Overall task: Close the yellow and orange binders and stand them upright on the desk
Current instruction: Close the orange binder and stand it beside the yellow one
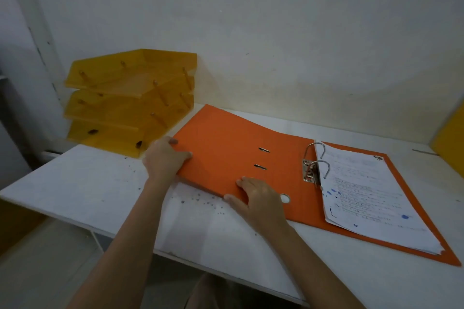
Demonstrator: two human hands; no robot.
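Orange binder (226, 155) found lying fully open and flat on the white desk (82, 185), centre to lower right of frame. Front cover spread toward centre-left; stack of written paper (371, 195) threaded on the metal ring mechanism (313, 165) at right of centre. Rings appear shut over the sheets.

Left hand (164, 158) closed on the far-left edge of the open cover, thumb on top, fingers apparently curled beneath. Right hand (258, 198) resting flat and open on the cover near its lower edge, just left of the finger hole (285, 198); pressing, not gripping.

Yellow binder (449, 140): only a yellow panel visible at far right edge of frame, likely that item standing upright; not confirmable.

Stacked amber trays (130, 100) at upper left, close to the cover's far corner.

Handling assessment: board covers judged stiff, hinged at the spine creases. Paper load judged moderately heavy and weighted to the right side. Best hold judged to be the free left edge for swinging shut, then spine and finger hole for standing upright. Risk noted: loose sheet corners catching under the closing cover.
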